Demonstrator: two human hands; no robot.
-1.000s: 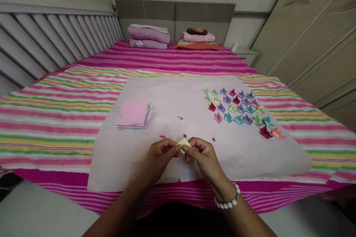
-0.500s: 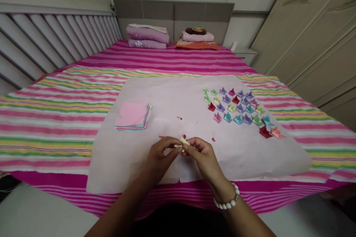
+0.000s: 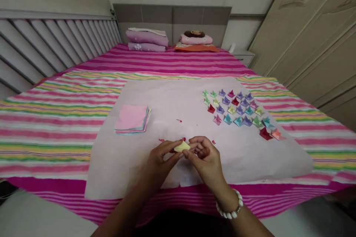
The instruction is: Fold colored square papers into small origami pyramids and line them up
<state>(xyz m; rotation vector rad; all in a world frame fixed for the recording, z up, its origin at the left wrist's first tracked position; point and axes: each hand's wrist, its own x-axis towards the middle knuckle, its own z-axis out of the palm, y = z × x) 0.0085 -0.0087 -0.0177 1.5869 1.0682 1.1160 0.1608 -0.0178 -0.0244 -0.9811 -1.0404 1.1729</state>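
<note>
A small folded piece of pale yellow origami paper (image 3: 182, 147) is held up in front of me, just above a large white sheet (image 3: 167, 100). My left hand (image 3: 162, 157) pinches its left side between thumb and forefinger. From the right, the thumb of my right hand (image 3: 207, 157) presses on its lower edge, with the forefinger raised and curled behind. Several tiny red paper scraps (image 3: 213, 142) lie on the sheet near my hands. Farther right stand rows of small folded paper boats (image 3: 239, 110) in many colours.
A stack of square coloured paper (image 3: 130, 118), pink on top, lies on the sheet's left part. The sheet covers a striped bedspread (image 3: 50, 129). Folded bedding (image 3: 147, 39) and a plush toy (image 3: 194, 34) rest by the headboard (image 3: 155, 14); a wardrobe (image 3: 314, 37) stands right.
The yellow paper has turned and now shows a wider, flat pointed face instead of narrow folded strips. My right forefinger has lifted away from it. The view has tilted slightly.
</note>
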